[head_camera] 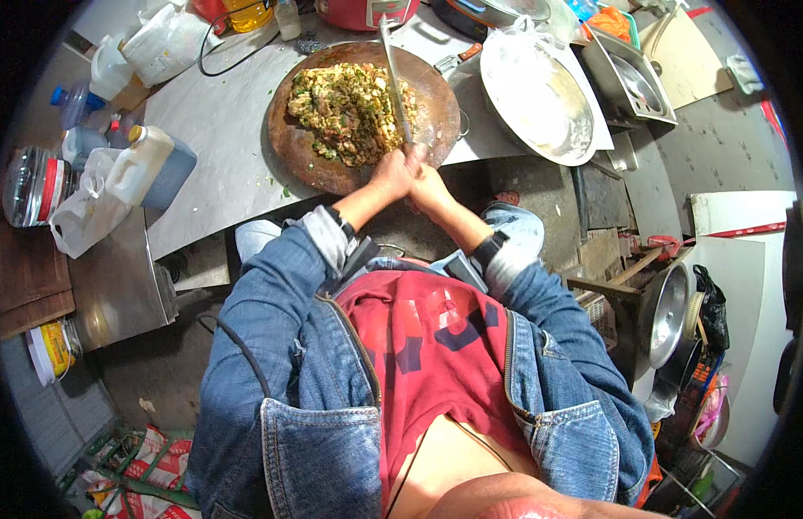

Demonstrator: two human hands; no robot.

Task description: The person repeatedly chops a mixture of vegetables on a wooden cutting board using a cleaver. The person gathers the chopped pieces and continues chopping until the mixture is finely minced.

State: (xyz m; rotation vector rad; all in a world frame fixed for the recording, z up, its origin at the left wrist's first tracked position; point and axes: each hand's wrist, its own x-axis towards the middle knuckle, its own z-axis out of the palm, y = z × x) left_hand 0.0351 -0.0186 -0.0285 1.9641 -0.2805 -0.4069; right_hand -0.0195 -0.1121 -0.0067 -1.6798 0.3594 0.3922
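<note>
A mound of chopped filling, with green and pale bits, covers much of a round wooden chopping board. A long knife stands nearly edge-on to me over the mound's right side, its tip towards the far edge of the board. My left hand and my right hand meet at the near end of this knife, both closed around its handle, which they hide. Whether the blade touches the board cannot be told.
A large metal basin with a white plastic bag stands right of the board, near a wooden-handled tool. A red cooker is behind. Jugs crowd the left of the grey table. Pans hang at right.
</note>
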